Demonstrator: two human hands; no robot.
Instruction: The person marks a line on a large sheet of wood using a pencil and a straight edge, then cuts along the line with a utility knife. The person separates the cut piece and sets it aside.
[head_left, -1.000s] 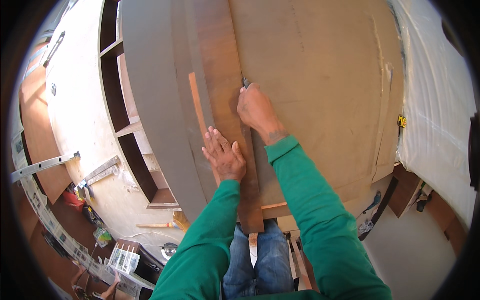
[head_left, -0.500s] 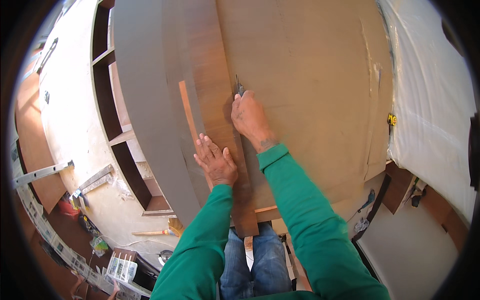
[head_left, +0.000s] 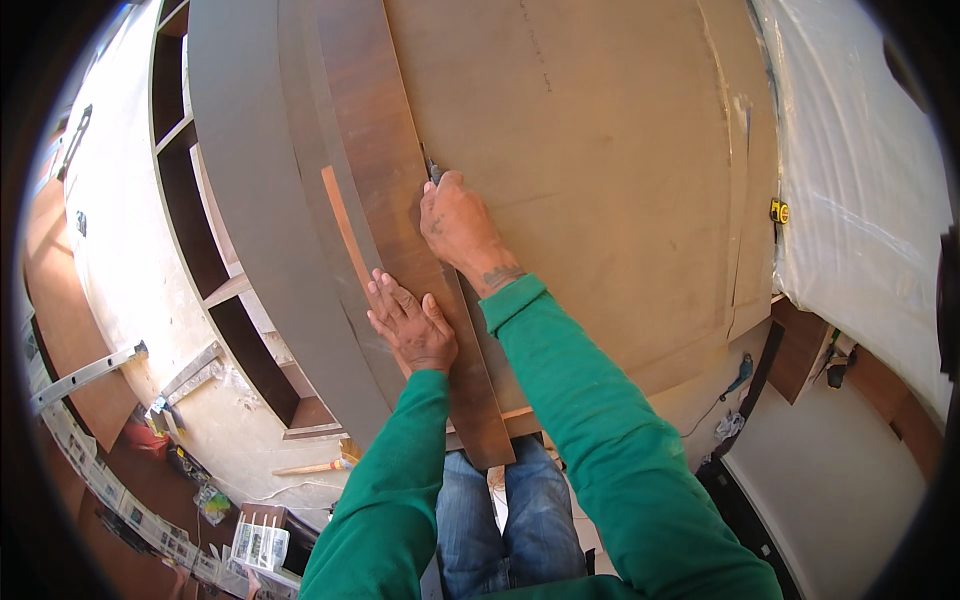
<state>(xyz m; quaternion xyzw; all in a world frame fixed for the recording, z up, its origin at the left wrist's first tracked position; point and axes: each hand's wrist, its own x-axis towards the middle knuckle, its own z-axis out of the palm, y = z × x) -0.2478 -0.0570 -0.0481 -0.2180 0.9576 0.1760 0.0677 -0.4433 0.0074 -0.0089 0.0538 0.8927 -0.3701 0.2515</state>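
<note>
A long dark-brown wooden strip (head_left: 375, 110) lies over a large brown sheet (head_left: 590, 180), its near end sticking out past the sheet's near edge above my legs. My left hand (head_left: 412, 325) rests flat on the strip, fingers stretched out, with the fingertips by a thin orange-brown strip (head_left: 343, 215). Farther along, my right hand (head_left: 458, 222) is closed round a slim dark utility knife (head_left: 433, 170). Its thin tip points away from me, right beside the strip's right edge. My fingers hide most of the handle.
An open shelf frame (head_left: 190, 200) stands left of the sheet. A yellow tape measure (head_left: 779, 211) lies at the right edge, by clear plastic sheeting (head_left: 860, 160). Lower left are a wooden-handled brush (head_left: 312, 467) and a metal level (head_left: 90, 378). A drill (head_left: 740, 372) sits at lower right.
The view has shifted, so the sheet and strip appear farther left. My right hand has brought the knife tip leftward, closer to the strip's edge. The left hand stays pressed on the strip.
</note>
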